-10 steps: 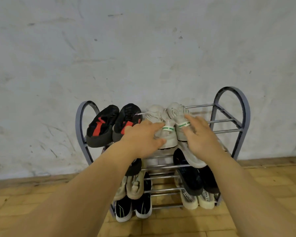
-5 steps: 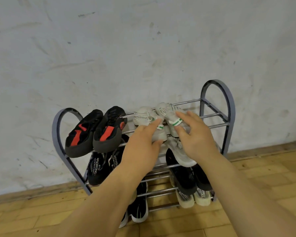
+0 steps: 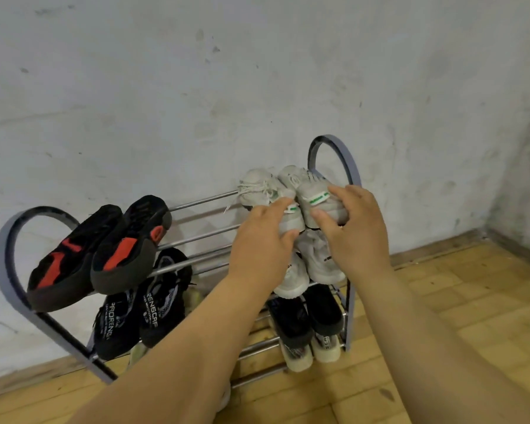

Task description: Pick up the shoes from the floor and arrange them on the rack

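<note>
Item: pale sneaker pair [image 3: 306,185], top tier, right end of rack [image 3: 202,201] | Hands: left hand [image 3: 263,237] and right hand [image 3: 352,228] each grip one heel | Step: seating the pair | Next: probably square the heels together, then let go.

Shiny metal rods [image 3: 202,201] span the rack; pale cloth sneakers [image 3: 315,194], matt black rubber soles [image 3: 126,249], worn wooden floor [image 3: 471,301], rough scuffed wall [image 3: 166,102].

Scuffed grey wall [image 3: 257,71] above a wooden skirting [image 3: 441,246].
</note>
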Demonstrator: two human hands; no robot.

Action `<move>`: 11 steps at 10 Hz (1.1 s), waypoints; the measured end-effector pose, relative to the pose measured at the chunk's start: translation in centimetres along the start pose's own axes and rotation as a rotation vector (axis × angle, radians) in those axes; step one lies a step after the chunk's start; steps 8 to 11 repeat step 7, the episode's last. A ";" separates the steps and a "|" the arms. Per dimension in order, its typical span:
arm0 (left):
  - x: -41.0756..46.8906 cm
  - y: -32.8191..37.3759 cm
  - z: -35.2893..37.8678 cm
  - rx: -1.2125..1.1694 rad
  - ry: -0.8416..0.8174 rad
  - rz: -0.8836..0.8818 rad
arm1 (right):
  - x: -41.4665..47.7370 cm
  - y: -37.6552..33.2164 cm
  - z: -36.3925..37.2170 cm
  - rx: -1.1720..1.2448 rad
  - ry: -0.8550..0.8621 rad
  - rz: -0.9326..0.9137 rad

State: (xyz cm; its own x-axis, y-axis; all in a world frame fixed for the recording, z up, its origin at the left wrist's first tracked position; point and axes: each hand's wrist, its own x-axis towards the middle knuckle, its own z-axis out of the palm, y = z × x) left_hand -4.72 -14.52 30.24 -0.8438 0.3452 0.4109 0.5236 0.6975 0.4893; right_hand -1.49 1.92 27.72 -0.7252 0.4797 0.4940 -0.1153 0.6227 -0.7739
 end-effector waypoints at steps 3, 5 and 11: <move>-0.6 -1.6 -0.7 0.018 -0.050 0.038 | -0.7 -0.6 1.4 0.020 0.113 0.032; -0.7 -2.0 -0.7 0.008 -0.076 0.051 | -0.7 -0.5 1.5 -0.014 0.077 0.036; -2.6 -2.7 -3.4 -0.002 -0.096 0.013 | -2.0 -2.3 0.9 -0.167 0.075 -0.133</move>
